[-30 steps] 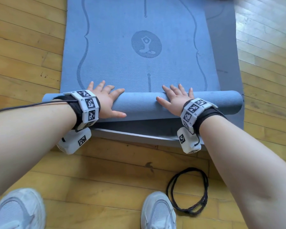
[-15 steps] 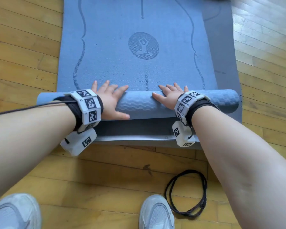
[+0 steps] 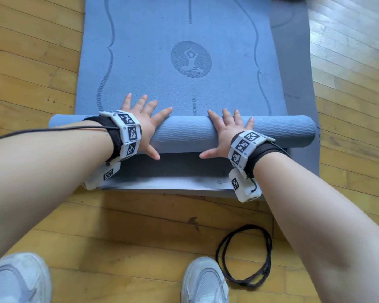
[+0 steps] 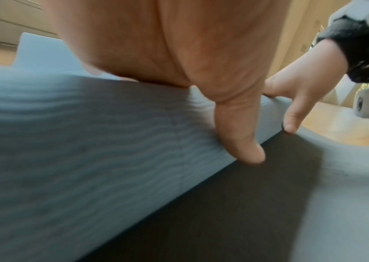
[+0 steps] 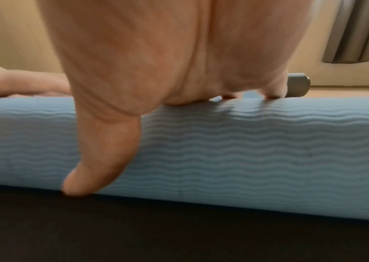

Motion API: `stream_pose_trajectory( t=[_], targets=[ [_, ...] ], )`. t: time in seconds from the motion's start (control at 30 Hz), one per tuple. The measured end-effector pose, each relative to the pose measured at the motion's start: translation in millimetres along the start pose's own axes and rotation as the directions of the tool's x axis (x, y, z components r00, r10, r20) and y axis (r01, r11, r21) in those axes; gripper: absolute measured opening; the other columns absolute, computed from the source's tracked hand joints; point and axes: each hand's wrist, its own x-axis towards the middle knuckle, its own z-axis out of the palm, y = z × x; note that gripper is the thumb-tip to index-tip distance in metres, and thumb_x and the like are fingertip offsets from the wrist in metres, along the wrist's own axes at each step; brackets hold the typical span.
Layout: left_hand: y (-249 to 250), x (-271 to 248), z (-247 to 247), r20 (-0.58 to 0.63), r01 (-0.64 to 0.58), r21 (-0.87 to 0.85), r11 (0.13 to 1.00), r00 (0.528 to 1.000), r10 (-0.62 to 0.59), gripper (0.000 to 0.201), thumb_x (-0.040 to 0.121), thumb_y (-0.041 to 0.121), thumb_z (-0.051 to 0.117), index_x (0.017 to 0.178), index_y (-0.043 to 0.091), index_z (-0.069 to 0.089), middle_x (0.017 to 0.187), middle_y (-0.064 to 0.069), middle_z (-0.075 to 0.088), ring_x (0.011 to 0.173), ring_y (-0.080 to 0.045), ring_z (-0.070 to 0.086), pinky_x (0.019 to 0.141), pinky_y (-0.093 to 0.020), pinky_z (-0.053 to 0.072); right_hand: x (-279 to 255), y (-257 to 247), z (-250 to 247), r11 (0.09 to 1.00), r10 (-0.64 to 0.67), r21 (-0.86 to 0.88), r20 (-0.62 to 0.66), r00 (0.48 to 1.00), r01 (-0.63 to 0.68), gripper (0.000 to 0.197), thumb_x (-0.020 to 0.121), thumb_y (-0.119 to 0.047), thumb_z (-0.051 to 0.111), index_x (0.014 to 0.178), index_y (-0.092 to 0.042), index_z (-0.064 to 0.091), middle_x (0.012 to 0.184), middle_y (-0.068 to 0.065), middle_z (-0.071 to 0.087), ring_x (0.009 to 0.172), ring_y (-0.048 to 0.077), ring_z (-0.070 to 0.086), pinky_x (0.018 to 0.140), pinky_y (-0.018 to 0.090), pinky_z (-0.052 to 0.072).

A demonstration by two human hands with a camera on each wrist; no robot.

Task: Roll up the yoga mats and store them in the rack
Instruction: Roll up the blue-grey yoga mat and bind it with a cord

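A blue yoga mat [image 3: 184,84] lies on the wooden floor, its near end rolled into a ribbed tube [image 3: 184,133] across the head view. My left hand [image 3: 146,123] presses flat on the roll's left part, fingers spread forward, thumb down its near side. My right hand [image 3: 227,132] presses flat on the roll's right part the same way. In the left wrist view the left thumb [image 4: 242,134] lies on the roll [image 4: 89,141]. The right wrist view shows the right thumb [image 5: 98,159] down the roll's [image 5: 246,150] near face. A grey mat [image 3: 298,62] lies underneath.
A black cord loop [image 3: 245,254] lies on the floor by my right shoe [image 3: 204,281]. My left shoe [image 3: 15,281] is at the bottom left. Wooden floor [image 3: 31,62] runs on both sides of the mats. A rolled grey mat end [image 5: 298,86] shows far off.
Both hands have slid forward over the top of the roll, fingers reaching further onto its far side. The roll has advanced slightly toward the mat's round emblem.
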Motion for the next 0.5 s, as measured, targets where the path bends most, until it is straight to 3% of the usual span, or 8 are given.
stream_pose_trajectory(
  t=[0.13,0.23,0.3,0.37,0.5],
  targets=[
    [-12,-13,7,0.005,0.077,0.004,0.997,0.997,-0.077,0.131,0.059,0.071,0.073,0.148,0.035,-0.016,0.156,-0.01,0.01,0.145,-0.028,0.011,0.116,-0.052,-0.001,15,0,-6,1.0,0.02,0.01,0.0,1.0,-0.02,0.123,0.062,-0.066,0.076,0.149,-0.042,-0.008,0.161,0.003,-0.004,0.147,0.03,-0.008,0.112,0.065,-0.001],
    [-29,-22,16,0.022,0.085,0.055,0.995,0.996,-0.087,0.126,0.064,0.057,0.078,0.147,0.04,-0.015,0.148,-0.007,0.024,0.131,-0.029,0.035,0.112,-0.047,0.025,20,2,-4,1.0,0.022,0.01,-0.033,0.999,-0.021,0.122,0.062,-0.057,0.081,0.149,-0.04,-0.002,0.159,0.004,0.007,0.147,0.029,-0.001,0.112,0.065,0.001],
    [-35,-21,18,0.008,0.063,0.062,0.996,0.998,-0.064,0.115,0.072,0.044,0.075,0.147,0.04,-0.012,0.145,-0.003,0.029,0.124,-0.027,0.042,0.1,-0.042,0.039,19,2,0,1.0,0.023,-0.005,-0.078,0.997,-0.023,0.117,0.063,-0.054,0.082,0.148,-0.039,0.003,0.155,0.004,0.019,0.146,0.028,0.008,0.112,0.065,0.006],
    [-38,-20,15,-0.007,0.044,0.073,0.996,0.999,-0.044,0.105,0.076,0.034,0.068,0.147,0.04,-0.009,0.141,0.0,0.032,0.118,-0.026,0.045,0.091,-0.039,0.04,17,2,1,1.0,0.021,-0.012,-0.107,0.994,-0.022,0.111,0.064,-0.054,0.08,0.147,-0.038,0.007,0.149,0.003,0.027,0.143,0.027,0.016,0.111,0.064,0.01],
    [-46,-13,3,-0.06,-0.004,0.165,0.986,0.998,0.014,0.097,0.08,0.033,0.062,0.147,0.041,-0.008,0.138,0.004,0.036,0.114,-0.023,0.049,0.085,-0.036,0.04,13,10,1,1.0,0.004,0.01,-0.153,0.988,-0.003,0.103,0.066,-0.053,0.078,0.145,-0.037,0.014,0.142,0.002,0.035,0.138,0.025,0.025,0.11,0.063,0.015]
  ],
)
